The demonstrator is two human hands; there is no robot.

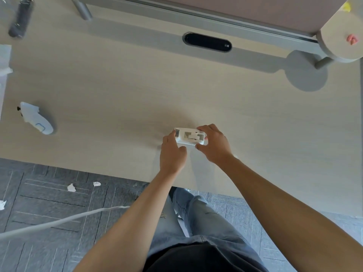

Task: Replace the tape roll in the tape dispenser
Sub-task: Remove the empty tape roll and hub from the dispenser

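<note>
A small white rectangular plastic tape dispenser [190, 137] lies on a pale wood-grain desk [137, 91], close to its near edge. 2 bare hands grip it: the left hand [172, 152] pinches the end with the grey cutter, the right hand [214, 144] pinches the opposite end between thumb and fingers. It looks light, rigid and smooth, so likely to slide; holding both short ends seems safest. Wide bare desk lies beyond it; a white handheld controller [36, 118] sits well apart, far left.
</note>
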